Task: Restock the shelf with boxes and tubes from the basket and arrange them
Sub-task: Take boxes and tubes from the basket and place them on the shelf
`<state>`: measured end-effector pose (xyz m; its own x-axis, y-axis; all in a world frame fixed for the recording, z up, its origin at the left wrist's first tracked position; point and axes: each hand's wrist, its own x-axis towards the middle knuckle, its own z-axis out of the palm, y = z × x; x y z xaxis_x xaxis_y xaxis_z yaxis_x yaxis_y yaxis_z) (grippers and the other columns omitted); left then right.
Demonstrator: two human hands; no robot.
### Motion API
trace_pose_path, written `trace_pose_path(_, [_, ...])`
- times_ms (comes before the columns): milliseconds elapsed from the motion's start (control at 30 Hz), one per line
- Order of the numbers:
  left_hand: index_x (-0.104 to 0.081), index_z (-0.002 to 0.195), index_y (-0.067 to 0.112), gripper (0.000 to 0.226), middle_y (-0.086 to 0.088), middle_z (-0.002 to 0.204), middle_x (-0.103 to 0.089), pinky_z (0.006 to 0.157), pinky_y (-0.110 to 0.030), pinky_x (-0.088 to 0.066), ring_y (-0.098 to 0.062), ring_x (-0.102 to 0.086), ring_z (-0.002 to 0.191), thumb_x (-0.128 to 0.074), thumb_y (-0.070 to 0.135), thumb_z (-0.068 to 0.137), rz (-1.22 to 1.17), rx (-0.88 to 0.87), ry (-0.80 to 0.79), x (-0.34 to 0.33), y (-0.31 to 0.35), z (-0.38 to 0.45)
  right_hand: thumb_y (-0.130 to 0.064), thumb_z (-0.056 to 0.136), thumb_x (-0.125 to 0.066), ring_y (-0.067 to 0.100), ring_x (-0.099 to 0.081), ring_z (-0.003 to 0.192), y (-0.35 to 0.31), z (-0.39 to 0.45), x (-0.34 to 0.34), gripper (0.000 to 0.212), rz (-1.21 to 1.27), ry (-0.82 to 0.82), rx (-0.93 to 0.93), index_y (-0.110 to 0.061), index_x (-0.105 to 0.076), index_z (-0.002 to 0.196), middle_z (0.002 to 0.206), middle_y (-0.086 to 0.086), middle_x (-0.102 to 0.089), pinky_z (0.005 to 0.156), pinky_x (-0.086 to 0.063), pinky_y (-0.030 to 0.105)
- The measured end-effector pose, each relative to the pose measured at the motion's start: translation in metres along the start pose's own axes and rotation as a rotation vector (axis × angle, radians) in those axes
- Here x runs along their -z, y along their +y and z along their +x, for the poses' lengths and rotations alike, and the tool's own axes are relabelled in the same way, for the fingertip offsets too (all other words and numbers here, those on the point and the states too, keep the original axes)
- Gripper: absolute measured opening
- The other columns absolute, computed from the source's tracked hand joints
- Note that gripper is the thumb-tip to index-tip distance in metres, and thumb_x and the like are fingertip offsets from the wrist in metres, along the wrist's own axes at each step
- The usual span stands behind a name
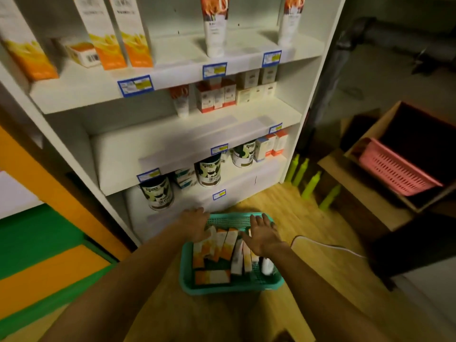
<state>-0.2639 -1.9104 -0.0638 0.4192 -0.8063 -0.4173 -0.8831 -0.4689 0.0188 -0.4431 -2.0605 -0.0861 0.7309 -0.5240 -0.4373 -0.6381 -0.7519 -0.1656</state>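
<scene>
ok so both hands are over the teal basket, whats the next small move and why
Probably close the left hand on the orange-and-white box under its fingers. Both it and the right hand look open and hold nothing, the basket is full, and the top shelf has room beside matching boxes.

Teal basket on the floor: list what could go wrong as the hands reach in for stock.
1. The boxes lean loosely against each other in the teal basket; pulling one may topple its neighbours.
2. The left hand reaches close to the tin at the bottom shelf's front edge; lifting out could knock it.
3. The white cable lies beside the basket and might snag.
</scene>
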Motion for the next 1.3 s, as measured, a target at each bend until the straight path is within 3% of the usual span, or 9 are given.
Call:
trace_pose_path(167, [-0.048, 0.138, 0.018, 0.054, -0.01, 0.14, -0.051, 0.099, -0.036, -0.046, -0.026, -0.054, 0.121, -0.059, 0.045, 0.092, -0.069, 0.046, -0.148, -0.042, -0.012, 0.039, -0.056, 0.101, -0.035, 0.032, 0.002, 0.154, 0.008, 0.032, -0.039, 0.08, -0.01, -0.085, 0.02, -0.007, -0.007, 0.159, 0.167, 0.013, -0.007, 0.123, -0.005, 0.053])
trace_pose_path(267, [-0.042, 0.144, 0.016, 0.06, -0.012, 0.146, -0.047, 0.104, -0.038, -0.043, -0.029, -0.049, 0.13, -0.058, 0.045, 0.094, -0.081, 0.036, -0.189, -0.063, -0.023, 0.063, -0.053, 0.1, -0.041, 0.033, -0.004, 0.153, 0.012, 0.054, -0.061, 0.078, -0.011, -0.096, 0.036, -0.007, -0.014, 0.157, 0.165, 0.013, -0.015, 0.122, -0.01, 0.054])
trace_pose_path(633, [-0.038, 0.15, 0.014, 0.067, -0.011, 0.15, -0.046, 0.107, -0.036, -0.042, -0.027, -0.049, 0.133, -0.061, 0.045, 0.095, -0.243, 0.021, -0.287, -0.13, -0.046, 0.144, -0.053, 0.099, -0.044, 0.034, -0.018, 0.15, 0.027, 0.125, -0.122, 0.074, -0.047, -0.16, -0.022, -0.01, -0.022, 0.155, 0.161, 0.015, -0.026, 0.12, -0.018, 0.054])
trace_pose_path(933, [-0.015, 0.157, 0.009, 0.088, -0.016, 0.152, -0.042, 0.105, -0.04, -0.045, -0.031, -0.049, 0.133, -0.051, 0.061, 0.095, -0.299, 0.109, -0.294, -0.172, -0.036, 0.184, -0.044, 0.101, -0.043, 0.031, -0.004, 0.153, 0.026, 0.153, -0.171, 0.062, -0.071, -0.046, -0.054, -0.017, -0.028, 0.156, 0.165, 0.011, -0.011, 0.122, -0.008, 0.054])
trace_pose_path(1100, [-0.016, 0.153, 0.009, 0.094, -0.016, 0.138, -0.054, 0.091, -0.039, -0.05, -0.031, -0.059, 0.118, -0.066, 0.054, 0.087, -0.345, 0.124, -0.281, -0.19, -0.032, 0.186, -0.033, 0.098, -0.048, 0.028, -0.021, 0.148, 0.016, 0.155, -0.174, 0.031, 0.056, 0.065, -0.068, -0.019, -0.066, 0.119, 0.152, 0.006, -0.039, 0.118, -0.02, 0.046])
trace_pose_path(1200, [-0.014, 0.153, 0.007, 0.102, -0.016, 0.134, -0.056, 0.088, -0.039, -0.053, -0.031, -0.061, 0.113, -0.077, 0.045, 0.081, -0.405, 0.149, -0.259, -0.197, -0.031, 0.186, -0.031, 0.097, -0.05, 0.024, -0.035, 0.139, 0.007, 0.153, -0.178, 0.022, 0.151, 0.117, -0.119, -0.025, -0.069, 0.102, 0.132, -0.002, -0.059, 0.115, -0.024, 0.044])
trace_pose_path(1300, [-0.017, 0.153, 0.008, 0.105, -0.017, 0.146, -0.041, 0.105, -0.045, -0.046, -0.035, -0.049, 0.129, -0.083, 0.035, 0.076, -0.48, 0.171, -0.259, -0.193, -0.028, 0.185, -0.032, 0.097, -0.05, 0.02, -0.052, 0.122, 0.001, 0.146, -0.178, 0.02, 0.268, 0.136, -0.239, -0.031, -0.058, 0.078, 0.101, -0.006, -0.069, 0.117, -0.025, 0.047])
